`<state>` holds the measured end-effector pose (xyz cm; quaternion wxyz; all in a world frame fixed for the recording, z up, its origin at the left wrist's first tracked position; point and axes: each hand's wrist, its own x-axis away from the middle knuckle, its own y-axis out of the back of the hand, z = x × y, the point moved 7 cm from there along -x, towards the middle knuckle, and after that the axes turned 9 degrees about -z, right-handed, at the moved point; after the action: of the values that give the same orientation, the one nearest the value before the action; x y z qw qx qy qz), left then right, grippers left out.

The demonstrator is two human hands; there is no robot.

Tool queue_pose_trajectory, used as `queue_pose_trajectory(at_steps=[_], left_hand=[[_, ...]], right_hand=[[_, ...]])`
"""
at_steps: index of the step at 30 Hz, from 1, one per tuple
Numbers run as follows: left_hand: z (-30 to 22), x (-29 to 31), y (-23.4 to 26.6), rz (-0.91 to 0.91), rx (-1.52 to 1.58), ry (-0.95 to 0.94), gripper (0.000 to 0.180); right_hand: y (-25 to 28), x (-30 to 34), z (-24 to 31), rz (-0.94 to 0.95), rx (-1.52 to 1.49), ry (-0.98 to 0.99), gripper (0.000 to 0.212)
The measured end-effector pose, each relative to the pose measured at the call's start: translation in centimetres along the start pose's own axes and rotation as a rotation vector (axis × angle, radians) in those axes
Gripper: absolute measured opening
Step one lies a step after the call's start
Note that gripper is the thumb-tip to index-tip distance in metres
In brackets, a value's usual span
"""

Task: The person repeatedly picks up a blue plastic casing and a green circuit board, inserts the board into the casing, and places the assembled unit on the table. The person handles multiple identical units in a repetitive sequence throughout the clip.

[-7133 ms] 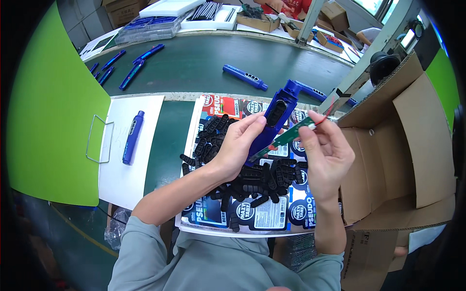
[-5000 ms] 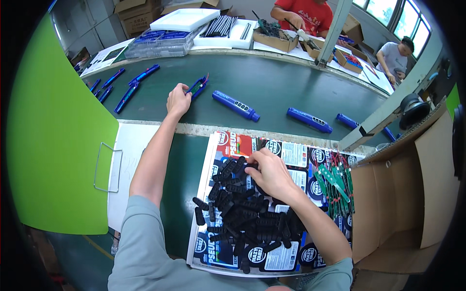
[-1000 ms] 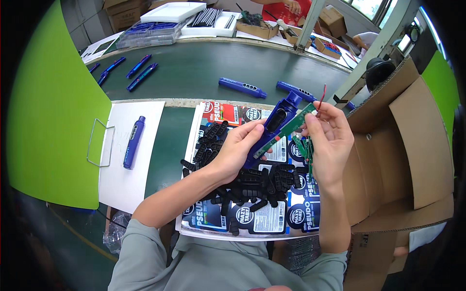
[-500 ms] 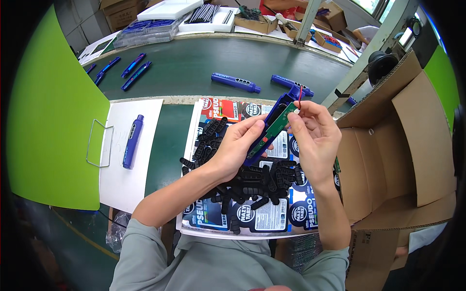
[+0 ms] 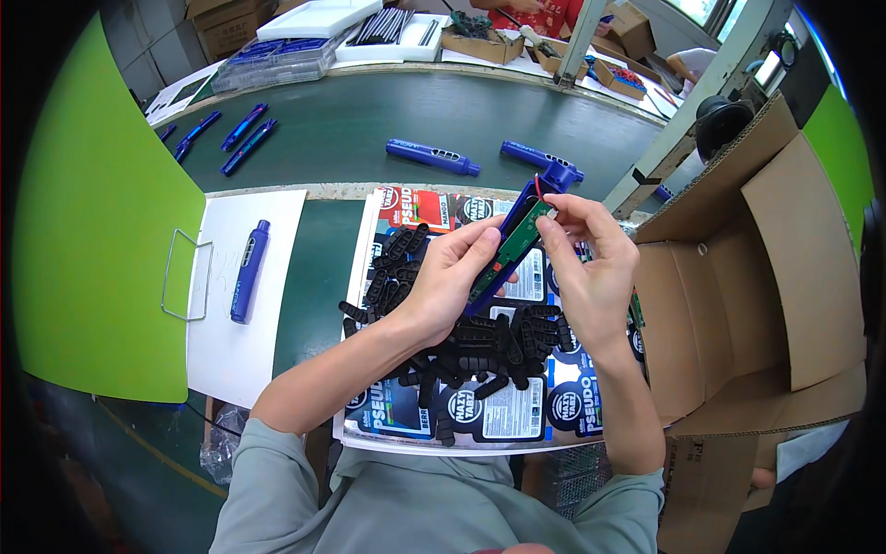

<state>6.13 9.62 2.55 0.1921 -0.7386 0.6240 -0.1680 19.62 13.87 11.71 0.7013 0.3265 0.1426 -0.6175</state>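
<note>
My left hand is wrapped round a long blue plastic housing, tilted with its far end up and to the right. Along its open side lies a narrow green circuit board, with a red wire at the far end. The thumb and fingers of my right hand pinch the board's far end, near the wire. Below both hands is a loose heap of black ribbed strips, spread over a printed sheet. How deep the board sits in the housing I cannot tell.
On the left, a blue tube lies on white card beside a green panel. Several blue tubes lie on the green conveyor belt ahead. An open cardboard box stands at right. A person in red is beyond the belt.
The circuit board has moved closer in along the housing, and my right hand has shifted slightly left with it. The tubes on the belt have slid left. A person in red shows more at the back.
</note>
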Motion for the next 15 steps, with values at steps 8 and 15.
queue_pose_trajectory(at_steps=[8,15], left_hand=[[0.1,0.2,-1.0,-0.077,-0.142,-0.101,0.036],[0.4,-0.3,0.4,-0.125,-0.213,-0.118,0.036]], right_hand=[[0.3,0.0,0.4,-0.2,0.259,0.202,0.047],[-1.1,-0.6,-3.6,-0.099,-0.141,-0.194,0.061]])
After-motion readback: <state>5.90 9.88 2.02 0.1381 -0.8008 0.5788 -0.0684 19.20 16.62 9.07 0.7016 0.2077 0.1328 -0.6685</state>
